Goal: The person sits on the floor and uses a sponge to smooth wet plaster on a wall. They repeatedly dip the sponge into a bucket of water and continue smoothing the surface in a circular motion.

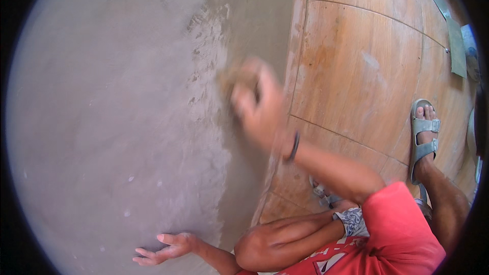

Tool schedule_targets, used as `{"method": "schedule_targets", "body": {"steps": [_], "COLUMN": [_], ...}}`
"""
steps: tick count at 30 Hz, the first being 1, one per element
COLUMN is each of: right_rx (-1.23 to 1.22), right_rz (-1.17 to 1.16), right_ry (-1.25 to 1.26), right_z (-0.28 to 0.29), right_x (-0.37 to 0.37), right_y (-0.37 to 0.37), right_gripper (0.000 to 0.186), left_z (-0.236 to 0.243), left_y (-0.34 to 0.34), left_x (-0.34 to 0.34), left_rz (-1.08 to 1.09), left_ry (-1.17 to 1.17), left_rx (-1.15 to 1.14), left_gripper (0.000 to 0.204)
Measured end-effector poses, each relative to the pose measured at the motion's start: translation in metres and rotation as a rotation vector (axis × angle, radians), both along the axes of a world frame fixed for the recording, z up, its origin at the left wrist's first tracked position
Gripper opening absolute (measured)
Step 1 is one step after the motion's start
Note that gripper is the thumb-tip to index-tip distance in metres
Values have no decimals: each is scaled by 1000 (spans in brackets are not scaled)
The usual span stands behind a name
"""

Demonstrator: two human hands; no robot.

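A smooth grey plastered surface [112, 102] fills the left half of the head view. Along its edge by the tiles runs a darker, damp-looking band [249, 25], with a rough pale line where the two shades meet. My right hand [262, 104], a dark band on its wrist, curls around a brownish block that looks like a sponge [230, 79] and presses it on that line. Motion blurs the hand and the sponge. Lower down, my left hand [165, 248] is open and holds nothing, its fingers spread beside the grey surface; whether it touches there I cannot tell.
Wood-patterned floor tiles [356, 66] with dark joints border the plaster. My foot in a grey two-strap sandal [424, 127] stands at the right. Beyond it lie a flat greenish rectangular piece [456, 48] and a partly seen bluish container [471, 53]. My bent knee [265, 249] is close to the plaster.
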State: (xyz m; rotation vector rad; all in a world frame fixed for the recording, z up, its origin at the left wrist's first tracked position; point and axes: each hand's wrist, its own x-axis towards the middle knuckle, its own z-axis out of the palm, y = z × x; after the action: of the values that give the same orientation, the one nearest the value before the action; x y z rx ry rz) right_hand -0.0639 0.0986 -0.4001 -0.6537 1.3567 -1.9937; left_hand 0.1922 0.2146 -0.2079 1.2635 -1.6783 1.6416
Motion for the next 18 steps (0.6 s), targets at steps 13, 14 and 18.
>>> {"method": "schedule_targets", "body": {"steps": [13, 14, 18], "right_rx": [23, -57, -239], "right_rz": [63, 69, 473], "right_ry": [-22, 90, 281], "right_z": [-10, -6, -21], "right_x": [-3, 27, 46], "right_y": [3, 28, 92], "right_gripper": [43, 45, 50], "left_z": [-1, -3, 1], "left_y": [4, 2, 1], "left_x": [0, 0, 2], "left_rz": [37, 34, 29], "left_ry": [-2, -2, -21], "left_rx": [10, 12, 24], "left_gripper": [62, 62, 61]}}
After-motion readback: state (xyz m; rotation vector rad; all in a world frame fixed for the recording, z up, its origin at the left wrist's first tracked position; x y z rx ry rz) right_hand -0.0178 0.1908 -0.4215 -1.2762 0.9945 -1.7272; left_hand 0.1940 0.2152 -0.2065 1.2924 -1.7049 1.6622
